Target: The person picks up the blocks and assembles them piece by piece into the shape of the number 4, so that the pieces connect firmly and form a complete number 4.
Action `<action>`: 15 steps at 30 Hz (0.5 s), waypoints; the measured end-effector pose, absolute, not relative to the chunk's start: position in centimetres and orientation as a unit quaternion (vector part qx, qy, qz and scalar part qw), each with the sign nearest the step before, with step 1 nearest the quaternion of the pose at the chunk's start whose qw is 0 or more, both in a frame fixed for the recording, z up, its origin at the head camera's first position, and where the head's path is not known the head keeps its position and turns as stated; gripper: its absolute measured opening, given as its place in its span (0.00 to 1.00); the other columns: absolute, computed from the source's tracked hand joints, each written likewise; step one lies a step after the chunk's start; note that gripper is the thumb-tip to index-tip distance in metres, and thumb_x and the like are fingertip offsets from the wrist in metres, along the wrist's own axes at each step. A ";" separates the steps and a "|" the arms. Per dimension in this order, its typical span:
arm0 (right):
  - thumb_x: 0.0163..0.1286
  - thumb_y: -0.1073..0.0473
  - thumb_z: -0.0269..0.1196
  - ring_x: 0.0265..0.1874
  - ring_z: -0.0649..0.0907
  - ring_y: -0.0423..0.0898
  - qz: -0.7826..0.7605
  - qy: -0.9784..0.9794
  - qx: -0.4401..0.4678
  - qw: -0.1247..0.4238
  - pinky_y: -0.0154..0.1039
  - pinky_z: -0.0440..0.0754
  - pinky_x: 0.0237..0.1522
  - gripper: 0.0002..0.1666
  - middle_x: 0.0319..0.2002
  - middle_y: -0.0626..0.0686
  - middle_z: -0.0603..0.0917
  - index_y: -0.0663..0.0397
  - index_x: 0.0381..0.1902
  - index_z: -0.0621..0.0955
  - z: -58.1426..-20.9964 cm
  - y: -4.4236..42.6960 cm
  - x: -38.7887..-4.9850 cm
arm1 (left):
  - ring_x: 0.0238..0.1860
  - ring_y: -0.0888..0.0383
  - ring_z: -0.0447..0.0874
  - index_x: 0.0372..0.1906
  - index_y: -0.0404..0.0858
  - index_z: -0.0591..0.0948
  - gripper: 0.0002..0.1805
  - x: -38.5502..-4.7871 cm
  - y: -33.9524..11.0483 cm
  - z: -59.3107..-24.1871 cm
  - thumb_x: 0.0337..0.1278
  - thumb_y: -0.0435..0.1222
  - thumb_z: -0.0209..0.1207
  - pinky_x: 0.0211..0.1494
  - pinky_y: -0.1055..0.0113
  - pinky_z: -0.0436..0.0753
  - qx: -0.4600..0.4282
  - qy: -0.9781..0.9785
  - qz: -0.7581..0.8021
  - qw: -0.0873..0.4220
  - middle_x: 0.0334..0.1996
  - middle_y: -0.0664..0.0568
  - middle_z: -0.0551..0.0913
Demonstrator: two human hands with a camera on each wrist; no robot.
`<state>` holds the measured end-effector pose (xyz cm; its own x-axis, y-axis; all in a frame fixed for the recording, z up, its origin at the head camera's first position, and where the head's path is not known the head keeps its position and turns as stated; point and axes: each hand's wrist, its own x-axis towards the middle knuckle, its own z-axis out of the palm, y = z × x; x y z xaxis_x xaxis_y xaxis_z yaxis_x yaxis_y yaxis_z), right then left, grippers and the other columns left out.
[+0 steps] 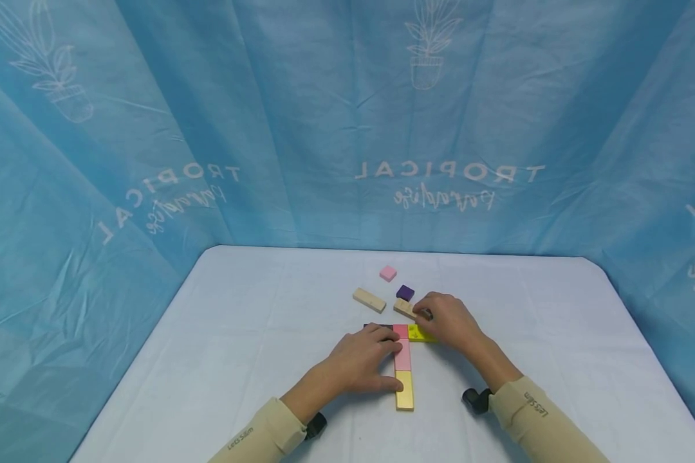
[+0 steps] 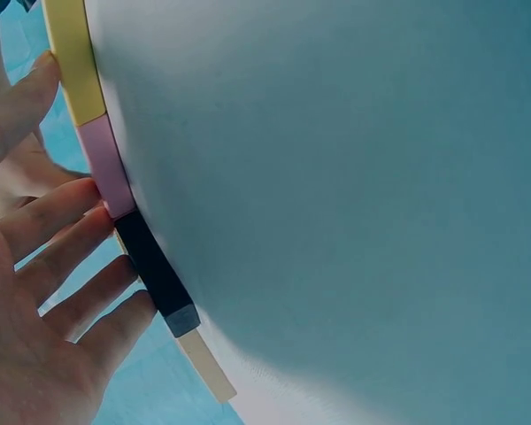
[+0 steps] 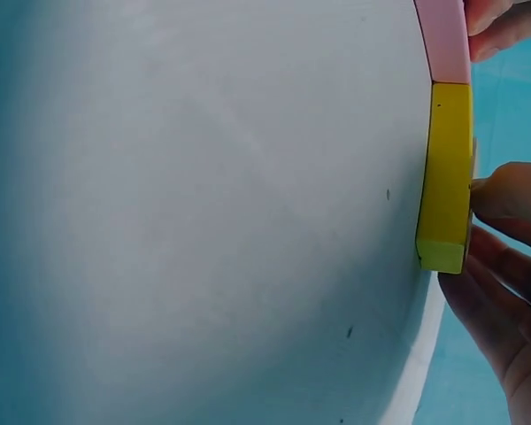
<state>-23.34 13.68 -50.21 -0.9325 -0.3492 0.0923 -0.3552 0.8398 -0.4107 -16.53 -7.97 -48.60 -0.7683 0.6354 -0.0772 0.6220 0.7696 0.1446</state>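
My left hand (image 1: 359,361) lies palm down with spread fingers over the left side of a T of flat blocks. Its thumb touches the gold block (image 1: 405,400); other fingertips rest by the pink block (image 1: 403,361) and the dark block (image 2: 155,264). A small pink-red block (image 1: 400,331) sits where the T's arms meet. On the right, my right hand (image 1: 453,323) pinches the right end of a wooden block (image 1: 403,308), just behind the yellow block (image 1: 416,333). In the right wrist view, its fingers partly stand behind the yellow block (image 3: 447,168).
Behind the T lie another wooden block (image 1: 369,299), a dark purple block (image 1: 405,293) and a light pink block (image 1: 388,273). A white cloth covers the table (image 1: 255,302); a blue printed curtain (image 1: 324,128) hangs around its back and sides.
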 end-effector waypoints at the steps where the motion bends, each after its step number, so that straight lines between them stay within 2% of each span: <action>1: 0.59 0.53 0.68 0.39 0.80 0.47 0.216 -0.959 0.182 0.008 0.46 0.80 0.46 0.12 0.39 0.47 0.84 0.48 0.41 0.87 -50.2 13.7 -23.3 | 0.62 0.60 0.65 0.59 0.55 0.79 0.38 -16.5 -8.0 -48.6 0.42 0.69 0.60 0.49 0.56 0.79 0.334 0.939 0.056 0.061 0.60 0.63 0.72; 15: 0.58 0.52 0.68 0.40 0.81 0.47 0.218 -0.958 0.181 0.028 0.47 0.80 0.46 0.12 0.40 0.48 0.84 0.48 0.40 0.87 -50.0 14.6 -23.2 | 0.62 0.60 0.64 0.59 0.55 0.79 0.38 -16.5 -8.0 -48.9 0.42 0.69 0.60 0.50 0.56 0.79 0.335 0.938 0.060 0.060 0.61 0.62 0.72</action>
